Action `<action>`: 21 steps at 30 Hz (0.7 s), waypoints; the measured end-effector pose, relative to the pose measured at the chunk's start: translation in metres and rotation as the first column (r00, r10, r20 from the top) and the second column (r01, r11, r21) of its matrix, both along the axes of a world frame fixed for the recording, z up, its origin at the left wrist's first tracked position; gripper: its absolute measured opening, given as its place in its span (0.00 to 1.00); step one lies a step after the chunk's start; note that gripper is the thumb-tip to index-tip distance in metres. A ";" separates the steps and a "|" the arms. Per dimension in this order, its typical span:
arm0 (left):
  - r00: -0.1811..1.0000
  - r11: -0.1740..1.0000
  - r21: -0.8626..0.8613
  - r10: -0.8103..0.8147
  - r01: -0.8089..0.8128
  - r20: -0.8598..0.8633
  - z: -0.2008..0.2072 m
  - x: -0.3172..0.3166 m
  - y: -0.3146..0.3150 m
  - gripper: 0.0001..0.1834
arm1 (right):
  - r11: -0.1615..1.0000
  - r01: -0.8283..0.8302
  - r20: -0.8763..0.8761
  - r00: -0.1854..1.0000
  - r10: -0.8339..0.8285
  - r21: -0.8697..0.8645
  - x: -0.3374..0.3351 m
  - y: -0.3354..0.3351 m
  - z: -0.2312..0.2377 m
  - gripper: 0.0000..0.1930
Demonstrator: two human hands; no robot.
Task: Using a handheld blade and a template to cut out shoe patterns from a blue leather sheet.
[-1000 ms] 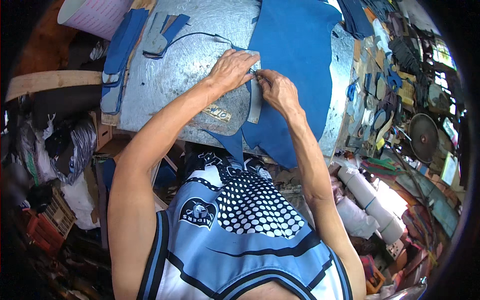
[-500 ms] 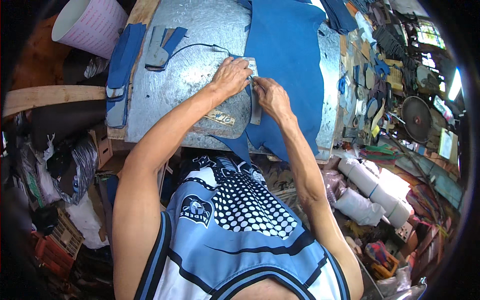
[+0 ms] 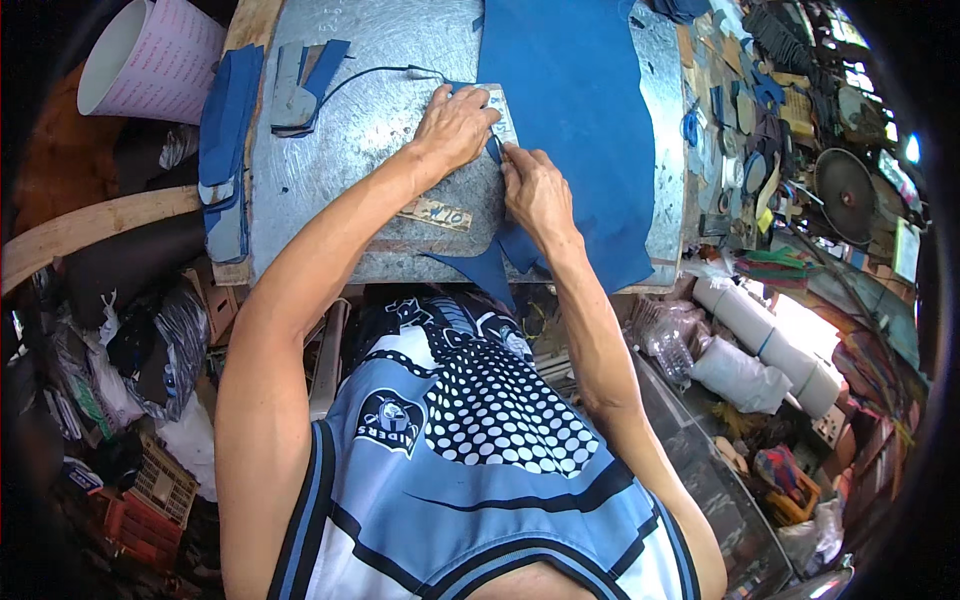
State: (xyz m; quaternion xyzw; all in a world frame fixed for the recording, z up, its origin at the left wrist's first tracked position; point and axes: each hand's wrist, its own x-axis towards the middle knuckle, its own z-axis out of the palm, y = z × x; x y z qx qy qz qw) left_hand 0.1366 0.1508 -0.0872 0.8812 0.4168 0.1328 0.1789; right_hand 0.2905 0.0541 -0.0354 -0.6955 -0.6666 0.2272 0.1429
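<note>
The fingers of the right hand (image 3: pixel 541 197) pinch a thin tool (image 3: pixel 499 147); the left hand's (image 3: pixel 453 130) fingers press, slightly spread, on a pale strip (image 3: pixel 502 101). Beneath the right fingers, blue sheet (image 3: pixel 580 100) covers the desk (image 3: pixel 345 160) at upper centre.

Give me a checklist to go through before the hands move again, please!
1. Left hand resting on the pale strip: ok, fingers lie over its upper part.
2. Right hand gripping the thin tool: ok, fingers look closed around it.
3. Left fingers clear of the tool's tip: cannot tell, the tip is too small to see and the hands are close.
4. Blue points all on the metal tabletop: not ok, one pointed blue flap pokes past the near edge.
5. Blue stack away from both hands: ok.
</note>
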 end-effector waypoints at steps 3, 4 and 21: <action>1.000 1.000 -0.015 0.001 -0.002 -0.029 0.005 0.001 -0.002 0.15 | 1.000 0.022 -0.004 1.000 -0.022 -0.001 -0.001 -0.015 0.001 0.15; 0.999 1.000 -0.024 0.005 -0.006 -0.050 0.007 0.001 -0.003 0.16 | 1.000 0.025 -0.003 1.000 -0.025 -0.002 -0.001 -0.019 0.001 0.15; 0.962 0.993 -0.117 -0.025 -0.007 -0.273 0.027 0.017 -0.031 0.53 | 0.986 0.165 -0.049 0.985 -0.165 0.000 -0.015 -0.089 0.010 0.15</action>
